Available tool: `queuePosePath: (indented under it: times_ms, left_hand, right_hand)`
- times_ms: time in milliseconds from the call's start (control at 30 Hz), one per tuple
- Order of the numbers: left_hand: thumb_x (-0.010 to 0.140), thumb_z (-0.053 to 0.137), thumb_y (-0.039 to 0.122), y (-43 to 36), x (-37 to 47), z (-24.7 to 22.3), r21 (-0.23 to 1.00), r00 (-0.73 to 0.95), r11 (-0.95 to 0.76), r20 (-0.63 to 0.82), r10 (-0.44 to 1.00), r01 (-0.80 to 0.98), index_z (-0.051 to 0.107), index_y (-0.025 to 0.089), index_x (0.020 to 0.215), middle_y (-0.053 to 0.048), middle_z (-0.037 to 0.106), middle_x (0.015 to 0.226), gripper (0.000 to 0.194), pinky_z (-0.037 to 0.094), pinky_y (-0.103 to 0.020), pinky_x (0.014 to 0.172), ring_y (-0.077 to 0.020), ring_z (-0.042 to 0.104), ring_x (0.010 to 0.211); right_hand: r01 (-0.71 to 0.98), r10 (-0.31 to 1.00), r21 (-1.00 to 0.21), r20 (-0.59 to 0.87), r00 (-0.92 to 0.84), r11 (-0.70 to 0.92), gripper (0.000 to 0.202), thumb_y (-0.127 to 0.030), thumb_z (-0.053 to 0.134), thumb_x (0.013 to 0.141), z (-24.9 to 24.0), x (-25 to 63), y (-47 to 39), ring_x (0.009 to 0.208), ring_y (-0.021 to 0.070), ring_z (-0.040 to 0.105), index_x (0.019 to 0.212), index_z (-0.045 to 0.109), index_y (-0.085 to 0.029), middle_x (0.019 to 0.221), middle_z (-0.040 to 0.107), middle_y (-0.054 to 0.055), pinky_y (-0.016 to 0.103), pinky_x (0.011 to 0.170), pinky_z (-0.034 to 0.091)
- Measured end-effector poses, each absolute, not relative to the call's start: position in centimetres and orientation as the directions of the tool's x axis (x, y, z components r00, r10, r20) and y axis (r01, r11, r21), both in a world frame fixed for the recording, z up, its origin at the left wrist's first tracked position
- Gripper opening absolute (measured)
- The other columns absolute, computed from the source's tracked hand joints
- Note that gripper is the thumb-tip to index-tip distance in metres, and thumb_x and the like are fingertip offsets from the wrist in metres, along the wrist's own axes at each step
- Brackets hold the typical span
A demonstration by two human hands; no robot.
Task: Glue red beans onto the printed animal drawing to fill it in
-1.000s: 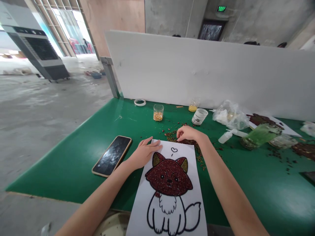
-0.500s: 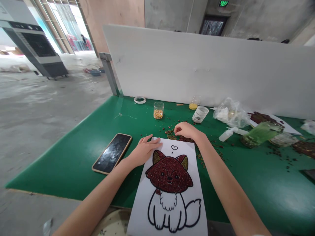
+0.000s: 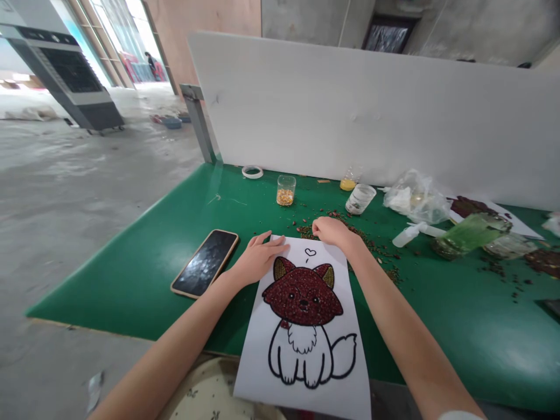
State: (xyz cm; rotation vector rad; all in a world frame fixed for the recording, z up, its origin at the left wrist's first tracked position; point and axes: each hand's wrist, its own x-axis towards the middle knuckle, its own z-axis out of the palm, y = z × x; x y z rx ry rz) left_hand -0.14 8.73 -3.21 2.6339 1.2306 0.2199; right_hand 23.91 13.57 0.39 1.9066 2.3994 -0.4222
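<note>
In the head view, a sheet of paper with a fox drawing lies in front of me, its lower part reaching past the table's near edge. Dark red grains fill the fox's head, and yellowish-green ones fill its ears. The body and tail are bare outlines. My left hand rests on the sheet's upper left corner with fingers spread. Just beyond the top right edge, my right hand is closed, fingertips turned down among scattered red and green beans. What its fingers hold, if anything, is hidden.
Left of the sheet lies a phone. Behind stand a cup of corn kernels, a tape roll and a tilted clear cup. To the right are a white bottle, a plastic bag and a green jar. A white panel borders the back.
My right hand's fingers have curled in more tightly over the beans. My left hand stays on the sheet's corner. The whole view has shifted slightly.
</note>
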Motion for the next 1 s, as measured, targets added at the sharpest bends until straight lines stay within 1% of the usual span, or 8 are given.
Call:
queuePosePath:
  times_ms: [100, 233, 333, 400, 467, 633, 833, 1000]
  left_hand:
    - [0.092, 0.028, 0.018, 8.8, 0.0, -3.2, 0.276, 0.627, -0.61, 0.033, 0.778, 0.743, 0.05, 0.034, 0.128, 0.007, 0.041, 0.143, 0.045, 0.026, -0.05, 0.105, -0.0292, 0.026, 0.135]
    - [0.091, 0.03, 0.016, 8.8, 0.0, -3.3, 0.295, 0.63, -0.609, 0.031, 0.776, 0.736, 0.05, 0.033, 0.129, 0.007, 0.041, 0.142, 0.046, 0.025, -0.05, 0.106, -0.0289, 0.025, 0.135]
    - [0.091, 0.028, 0.016, 8.9, 0.0, -3.5, 0.305, 0.636, -0.612, 0.026, 0.771, 0.73, 0.049, 0.033, 0.129, 0.007, 0.04, 0.143, 0.047, 0.025, -0.05, 0.106, -0.0287, 0.024, 0.136]
    - [0.092, 0.028, 0.017, 9.0, 0.0, -3.6, 0.306, 0.63, -0.606, 0.024, 0.776, 0.734, 0.05, 0.033, 0.129, 0.006, 0.039, 0.144, 0.046, 0.025, -0.049, 0.106, -0.0284, 0.023, 0.136]
    - [0.092, 0.028, 0.019, 8.9, 0.0, -3.6, 0.305, 0.625, -0.6, 0.019, 0.781, 0.74, 0.05, 0.033, 0.129, 0.006, 0.039, 0.144, 0.045, 0.025, -0.049, 0.106, -0.0287, 0.024, 0.136]
    - [0.092, 0.025, 0.018, 8.7, 0.1, -3.4, 0.311, 0.622, -0.595, 0.016, 0.783, 0.741, 0.05, 0.033, 0.129, 0.007, 0.039, 0.144, 0.047, 0.024, -0.049, 0.106, -0.0283, 0.024, 0.136]
    - [0.092, 0.024, 0.02, 8.6, 0.2, -3.3, 0.32, 0.622, -0.593, 0.014, 0.783, 0.739, 0.051, 0.032, 0.128, 0.006, 0.039, 0.144, 0.046, 0.024, -0.049, 0.106, -0.0288, 0.023, 0.136]
    - [0.092, 0.025, 0.018, 8.6, 0.2, -3.3, 0.331, 0.618, -0.582, -0.002, 0.786, 0.742, 0.05, 0.032, 0.129, 0.006, 0.038, 0.144, 0.047, 0.023, -0.049, 0.107, -0.028, 0.023, 0.136]
  right_hand:
    - [0.953, 0.949, -0.16, -0.144, -0.279, 0.256, 0.016, -0.007, 0.047, 0.081, 1.0, 23.2, 12.8, 0.079, 0.0182, 0.057, 0.076, 0.061, -0.014, 0.089, 0.065, 0.012, 0.025, 0.064, 0.036]
    - [0.906, 0.919, -0.171, -0.008, -0.395, 0.388, 0.016, -0.011, 0.041, 0.089, 3.0, 21.0, 9.9, 0.095, 0.018, 0.051, 0.089, 0.056, -0.016, 0.1, 0.059, 0.009, 0.026, 0.077, 0.036]
    - [0.797, 0.82, -0.195, 0.132, -0.556, 0.572, 0.015, -0.01, 0.039, 0.089, 3.7, 18.9, 6.0, 0.087, 0.0173, 0.048, 0.086, 0.052, -0.017, 0.092, 0.057, 0.006, 0.028, 0.077, 0.036]
    - [0.743, 0.773, -0.212, 0.18, -0.609, 0.635, 0.016, -0.008, 0.039, 0.088, 3.3, 18.0, 2.9, 0.081, 0.0169, 0.046, 0.082, 0.05, -0.018, 0.086, 0.054, 0.005, 0.029, 0.073, 0.036]
    - [0.755, 0.789, -0.231, 0.188, -0.585, 0.614, 0.016, -0.006, 0.039, 0.087, 2.0, 17.7, -0.2, 0.078, 0.0168, 0.045, 0.08, 0.049, -0.018, 0.083, 0.053, 0.004, 0.029, 0.07, 0.036]
    - [0.811, 0.864, -0.3, 0.129, -0.487, 0.502, 0.014, -0.006, 0.043, 0.086, -1.6, 17.9, -5.8, 0.074, 0.0172, 0.042, 0.079, 0.047, -0.018, 0.081, 0.051, 0.003, 0.031, 0.067, 0.034]
    - [0.825, 0.914, -0.395, 0.146, -0.378, 0.404, 0.016, -0.004, 0.04, 0.086, -2.8, 16.9, -8.2, 0.073, 0.0172, 0.041, 0.079, 0.045, -0.018, 0.082, 0.05, 0.003, 0.031, 0.067, 0.033]
    - [0.837, 0.917, -0.376, 0.191, -0.349, 0.397, 0.015, -0.006, 0.041, 0.087, -3.0, 15.4, -8.0, 0.074, 0.0182, 0.043, 0.08, 0.047, -0.018, 0.082, 0.052, 0.004, 0.031, 0.068, 0.033]
